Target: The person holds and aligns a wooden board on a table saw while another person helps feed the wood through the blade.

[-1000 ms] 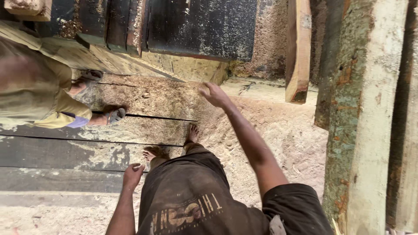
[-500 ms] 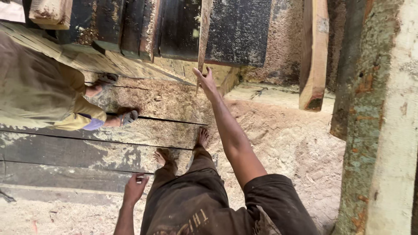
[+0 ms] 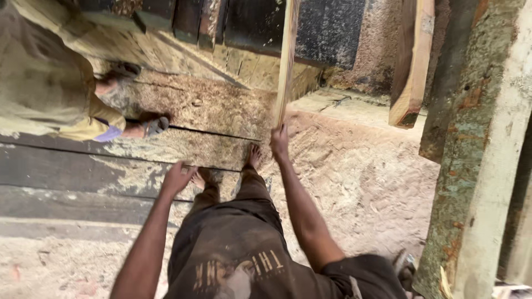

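Your right hand (image 3: 280,141) pinches the thin wooden strip's (image 3: 287,61) lower end, its long axis running toward 12 o'clock (left hand (image 3: 177,178) hangs loose, empty, fingers curled).

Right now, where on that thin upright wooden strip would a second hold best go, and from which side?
Probably on its narrow faces just above the right hand, coming in from the left. The thin wooden strip stands nearly upright and runs past the frame's top, held only at its lower end, so it looks top-heavy. The left hand hangs free, and the thicker plank crowds the right.
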